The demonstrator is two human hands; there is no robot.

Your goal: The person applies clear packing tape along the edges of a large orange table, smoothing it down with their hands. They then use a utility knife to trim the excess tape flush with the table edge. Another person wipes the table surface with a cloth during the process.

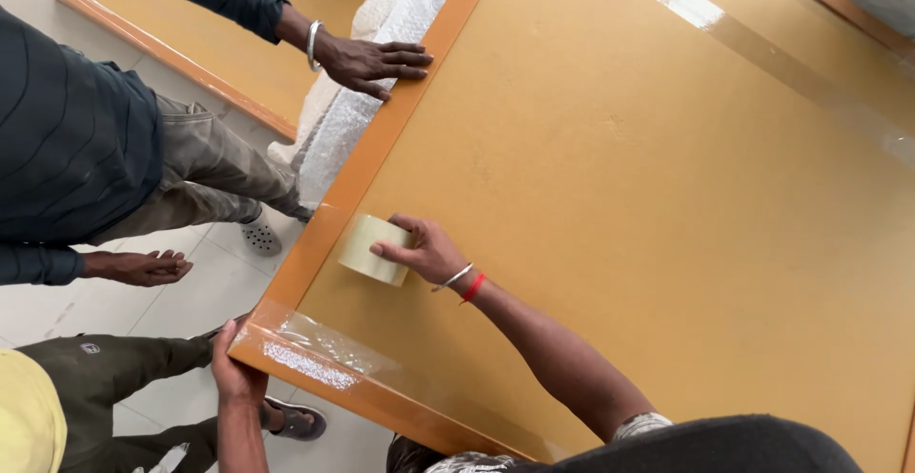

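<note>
My right hand (431,252) grips a roll of clear packing tape (370,250) and presses it against a large tan board (620,206), just inside the board's orange wooden frame (329,211). A red thread and a metal bangle circle that wrist. At the board's near left corner, my left hand (233,370) closes over the frame's edge, next to a strip of shiny tape (319,354) wrapped over the corner. Another strip of clear tape (724,20) crosses the board's far right part.
A co-worker in a dark sweater stands at left with one hand (376,61) flat on the frame beside bubble wrap (367,92). A second framed board (238,44) lies behind. Another person's olive trousers (105,378) and sandalled foot (297,422) are on the tiled floor.
</note>
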